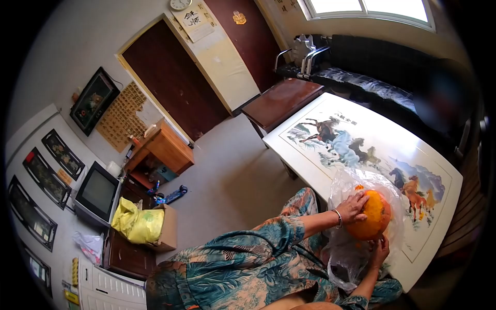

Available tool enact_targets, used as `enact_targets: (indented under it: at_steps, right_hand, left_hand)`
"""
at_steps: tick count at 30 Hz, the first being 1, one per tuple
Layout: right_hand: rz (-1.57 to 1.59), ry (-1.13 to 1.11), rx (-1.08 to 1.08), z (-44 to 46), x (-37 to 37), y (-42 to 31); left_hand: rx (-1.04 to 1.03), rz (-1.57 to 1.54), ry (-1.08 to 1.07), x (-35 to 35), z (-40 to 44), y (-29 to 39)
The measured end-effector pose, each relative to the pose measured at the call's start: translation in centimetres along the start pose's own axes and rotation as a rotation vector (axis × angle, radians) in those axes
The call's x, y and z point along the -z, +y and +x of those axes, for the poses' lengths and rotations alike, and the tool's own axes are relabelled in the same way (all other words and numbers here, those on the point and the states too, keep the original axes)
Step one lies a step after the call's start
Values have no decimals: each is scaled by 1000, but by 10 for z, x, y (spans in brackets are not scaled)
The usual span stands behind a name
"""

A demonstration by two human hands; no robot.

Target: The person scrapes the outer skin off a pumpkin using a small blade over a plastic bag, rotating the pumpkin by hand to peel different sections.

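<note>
Far left: dark framed pictures on the wall, view tilted; below them, a white cabinet and a pale plastic bag. Next, a grey television, with a dark screen-like panel on the wall above. Yellow sack lies at a cardboard box; a blue scooter is on the floor near an orange-brown wooden stand. Dark red-brown door behind. Centre: the person's patterned clothing, mainly teal and rust; a low brown table stands farther back. Right of centre: the white table, its top printed with running horses. Left hand, bracelet at the wrist, lies over the upper left side of an orange pumpkin; fingers curved and clamped on its surface. Pumpkin sits in an opened clear plastic bag at the table's near edge, by the person's lap; what bears its weight cannot be made out. Right hand is at the pumpkin's lower edge, fingers bent inward; cannot tell whether they are clamped on pumpkin, bag or something small. Beyond the table, against the wall under the window, a black sofa.
</note>
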State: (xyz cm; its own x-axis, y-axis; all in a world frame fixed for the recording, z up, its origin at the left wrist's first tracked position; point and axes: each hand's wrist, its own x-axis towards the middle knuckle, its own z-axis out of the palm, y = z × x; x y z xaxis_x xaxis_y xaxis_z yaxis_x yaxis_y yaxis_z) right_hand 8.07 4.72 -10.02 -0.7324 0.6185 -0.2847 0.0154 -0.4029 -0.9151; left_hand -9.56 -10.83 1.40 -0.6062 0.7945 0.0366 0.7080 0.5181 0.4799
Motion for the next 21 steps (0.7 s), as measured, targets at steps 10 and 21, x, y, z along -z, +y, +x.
enact_targets:
  at_steps: [10,21]
  right_hand:
    - [-20,7,-1,-1,4,2]
    - [-116,-34,-99,-5,9,-7]
  left_hand:
    - [-11,54,-39,16,-4,17]
    - [-394,41,179,23,61,17]
